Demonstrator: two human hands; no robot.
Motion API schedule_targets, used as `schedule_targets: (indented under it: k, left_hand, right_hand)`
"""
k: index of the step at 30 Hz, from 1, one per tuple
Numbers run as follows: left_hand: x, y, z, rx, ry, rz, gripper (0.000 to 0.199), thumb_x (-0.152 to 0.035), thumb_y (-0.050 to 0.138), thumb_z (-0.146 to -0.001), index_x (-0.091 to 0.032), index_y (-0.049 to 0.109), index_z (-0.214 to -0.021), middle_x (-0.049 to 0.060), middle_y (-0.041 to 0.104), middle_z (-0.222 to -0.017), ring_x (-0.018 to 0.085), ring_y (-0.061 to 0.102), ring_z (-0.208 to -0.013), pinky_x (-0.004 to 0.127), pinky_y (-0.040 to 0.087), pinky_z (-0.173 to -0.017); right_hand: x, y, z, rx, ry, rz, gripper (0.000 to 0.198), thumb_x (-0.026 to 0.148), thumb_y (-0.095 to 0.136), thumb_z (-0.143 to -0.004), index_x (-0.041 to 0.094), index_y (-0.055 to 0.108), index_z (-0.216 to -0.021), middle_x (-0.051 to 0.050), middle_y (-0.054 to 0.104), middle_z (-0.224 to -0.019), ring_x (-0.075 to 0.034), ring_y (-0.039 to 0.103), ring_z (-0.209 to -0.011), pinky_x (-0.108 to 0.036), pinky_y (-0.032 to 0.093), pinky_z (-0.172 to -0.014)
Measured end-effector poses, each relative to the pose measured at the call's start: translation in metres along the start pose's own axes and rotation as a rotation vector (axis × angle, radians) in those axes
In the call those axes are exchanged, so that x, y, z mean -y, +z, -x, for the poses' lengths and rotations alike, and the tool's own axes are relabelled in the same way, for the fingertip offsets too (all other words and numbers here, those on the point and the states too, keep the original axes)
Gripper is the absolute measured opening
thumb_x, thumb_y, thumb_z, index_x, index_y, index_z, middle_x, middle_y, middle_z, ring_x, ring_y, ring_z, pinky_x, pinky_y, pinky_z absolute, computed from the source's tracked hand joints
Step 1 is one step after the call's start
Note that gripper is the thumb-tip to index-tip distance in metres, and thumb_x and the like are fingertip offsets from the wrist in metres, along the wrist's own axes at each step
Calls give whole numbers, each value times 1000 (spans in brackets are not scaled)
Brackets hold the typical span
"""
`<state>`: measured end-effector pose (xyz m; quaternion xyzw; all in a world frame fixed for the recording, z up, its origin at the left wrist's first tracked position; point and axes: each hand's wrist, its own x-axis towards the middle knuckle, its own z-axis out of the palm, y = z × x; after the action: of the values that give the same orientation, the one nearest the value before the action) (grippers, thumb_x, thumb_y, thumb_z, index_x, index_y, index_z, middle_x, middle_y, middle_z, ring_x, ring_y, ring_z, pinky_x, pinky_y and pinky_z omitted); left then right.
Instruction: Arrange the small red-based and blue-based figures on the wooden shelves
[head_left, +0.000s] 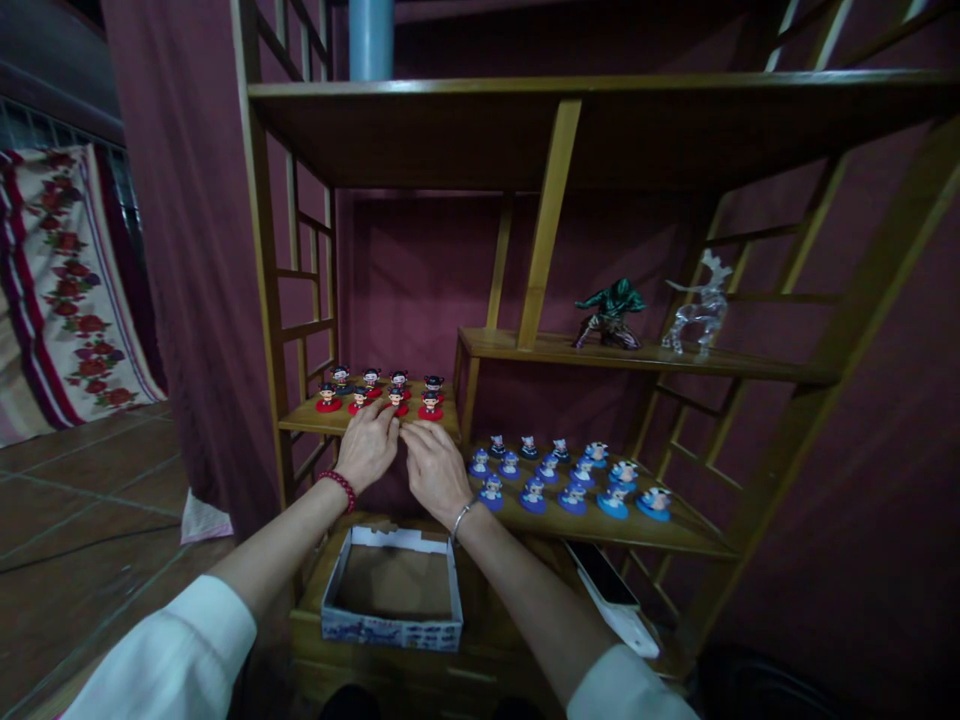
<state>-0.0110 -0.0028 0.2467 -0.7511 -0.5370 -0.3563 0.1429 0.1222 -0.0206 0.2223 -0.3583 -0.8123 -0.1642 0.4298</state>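
My left hand (369, 447) reaches to the front edge of the small left shelf (300, 415), its fingers closed at a figurine (396, 398) on a red base. Close beside it, my right hand (436, 467) has its fingers bent together at the same edge, below that base. Whatever the right fingertips may hold is hidden. To the left stands another black-haired figurine (359, 397), partly behind my left fingers. A red-based figurine (430, 404) is just above my right hand. More of these figurines stand in two rows on the shelf.
Below my hands lies an open shallow cardboard box (392, 632). Several blue- and purple-based figurines (533, 494) fill the lower right shelf. A dark green figure (613, 312) and a clear deer (700, 310) stand higher up. A phone (601, 572) lies lower right.
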Motion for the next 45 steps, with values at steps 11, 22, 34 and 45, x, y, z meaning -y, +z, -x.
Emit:
schedule_targets:
  k: [11, 22, 34, 45]
  left_hand:
    - [0, 2, -25, 204, -29, 49, 39, -32, 29, -89, -21, 59, -111, 6, 60, -113, 16, 52, -109, 28, 38, -95]
    - [-1, 2, -32, 244, -45, -6, 38, -31, 29, -87, -22, 63, -103, 6, 63, -110, 18, 57, -99, 28, 41, -86]
    - [0, 3, -30, 222, -44, 8, 38, -31, 30, -88, -21, 64, -101, 5, 63, -109, 16, 57, -99, 26, 42, -86]
    - [3, 5, -27, 213, -16, 29, 38, -30, 29, -88, -19, 63, -104, 6, 63, -110, 15, 56, -101, 25, 40, -90]
  right_hand:
    - [-1, -2, 0, 25, -38, 7, 36, 5, 40, -79, 11, 59, -109, -11, 61, -106, -21, 45, -106, -37, 41, -97]
    - [-2, -1, 0, 31, -44, 13, 35, 5, 40, -80, 11, 57, -110, -11, 60, -108, -21, 44, -107, -37, 40, -97]
    - [-1, -4, -1, 48, -19, 31, 33, 6, 42, -79, 13, 58, -107, -9, 60, -108, -21, 44, -105, -36, 42, -93]
    - [-2, 0, -1, 47, -23, 26, 32, 5, 42, -80, 14, 59, -106, -9, 60, -106, -21, 45, -104, -37, 42, -91]
